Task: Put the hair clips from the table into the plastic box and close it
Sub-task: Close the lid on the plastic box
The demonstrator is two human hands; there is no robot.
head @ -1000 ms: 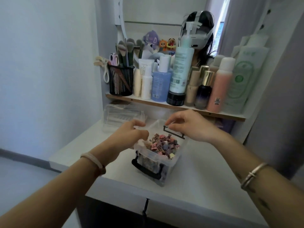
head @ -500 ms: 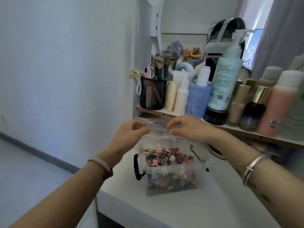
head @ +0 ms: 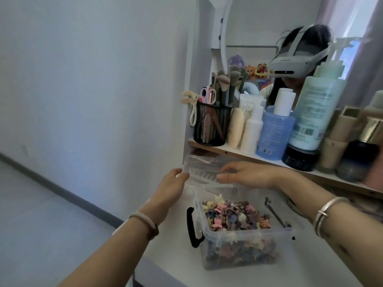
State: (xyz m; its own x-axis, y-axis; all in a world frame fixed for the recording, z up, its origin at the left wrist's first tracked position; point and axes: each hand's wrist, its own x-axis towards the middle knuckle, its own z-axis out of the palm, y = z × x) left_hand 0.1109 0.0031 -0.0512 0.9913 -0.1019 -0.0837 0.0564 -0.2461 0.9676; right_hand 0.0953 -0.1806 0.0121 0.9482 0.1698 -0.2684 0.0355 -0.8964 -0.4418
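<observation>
A clear plastic box (head: 238,257) with black side latches stands open on the white table, filled with small hair clips (head: 234,216) in pink, purple and cream. Behind it, under the shelf, is the clear lid (head: 204,168). My left hand (head: 171,190) grips the lid's left edge. My right hand (head: 246,175) rests on the lid's right side with fingers curled over it. The lid is held just behind and above the box's back rim.
A wooden shelf (head: 209,146) above the box carries a black mesh cup of brushes (head: 211,125), a blue bottle (head: 274,134), a tall green pump bottle (head: 317,112) and several other cosmetics. A mirror stands behind. The table's left edge drops off beside the box.
The view has swung left and closer. Both hands left the box's rim and took hold of the clear lid behind it, lifting it under the shelf.
</observation>
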